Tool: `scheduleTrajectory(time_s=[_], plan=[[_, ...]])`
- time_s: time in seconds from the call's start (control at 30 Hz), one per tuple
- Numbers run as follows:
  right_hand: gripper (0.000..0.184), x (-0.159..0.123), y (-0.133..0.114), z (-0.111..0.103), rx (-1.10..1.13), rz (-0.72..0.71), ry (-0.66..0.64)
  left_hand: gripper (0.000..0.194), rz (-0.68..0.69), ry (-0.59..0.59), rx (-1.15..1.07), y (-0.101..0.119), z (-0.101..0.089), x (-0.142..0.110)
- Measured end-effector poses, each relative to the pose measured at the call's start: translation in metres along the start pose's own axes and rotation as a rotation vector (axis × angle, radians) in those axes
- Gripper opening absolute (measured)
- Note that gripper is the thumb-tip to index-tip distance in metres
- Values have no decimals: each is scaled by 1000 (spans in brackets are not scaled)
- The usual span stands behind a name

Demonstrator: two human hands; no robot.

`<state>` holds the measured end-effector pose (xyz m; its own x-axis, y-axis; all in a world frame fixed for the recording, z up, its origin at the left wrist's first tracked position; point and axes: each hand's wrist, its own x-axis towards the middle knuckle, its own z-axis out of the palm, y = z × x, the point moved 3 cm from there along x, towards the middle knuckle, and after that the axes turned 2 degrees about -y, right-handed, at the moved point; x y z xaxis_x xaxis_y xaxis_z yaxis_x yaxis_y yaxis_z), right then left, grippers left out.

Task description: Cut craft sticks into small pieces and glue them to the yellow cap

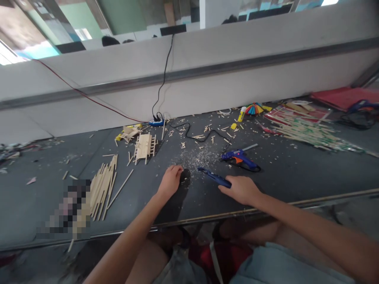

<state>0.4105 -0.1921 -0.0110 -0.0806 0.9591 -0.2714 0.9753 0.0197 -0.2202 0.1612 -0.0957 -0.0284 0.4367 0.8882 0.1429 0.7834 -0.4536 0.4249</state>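
My right hand (241,189) is closed around a long dark blue pliers-like tool (216,177), its tip pointing left over the table. My left hand (171,181) rests low over the dark tabletop, fingers pinched together; whatever they hold, if anything, is too small to make out. Between the hands and beyond them lies a scatter of small pale chips (199,157). A blue glue gun (241,157) with an orange trigger and a stick in its rear lies beyond the tool. Left of my left hand stands a small model of wooden sticks (145,146).
Loose wooden sticks (102,187) lie at left, beside a blurred-out patch. A blue power strip (156,122) with a black cord sits against the wall. Farther right are a glue stick (242,114), a colourful fan-shaped piece (254,108) and a heap of green-marked sticks (310,132).
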Motion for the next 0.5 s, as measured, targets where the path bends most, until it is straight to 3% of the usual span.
scheduleTrajectory(time_s=[0.2, 0.5], plan=[[44, -1, -2, 0, -10, 1, 17, 24, 45, 40, -32, 1, 10, -16], [46, 0, -1, 2, -20, -4, 4, 24, 100, 64, -70, 6, 11, -21]])
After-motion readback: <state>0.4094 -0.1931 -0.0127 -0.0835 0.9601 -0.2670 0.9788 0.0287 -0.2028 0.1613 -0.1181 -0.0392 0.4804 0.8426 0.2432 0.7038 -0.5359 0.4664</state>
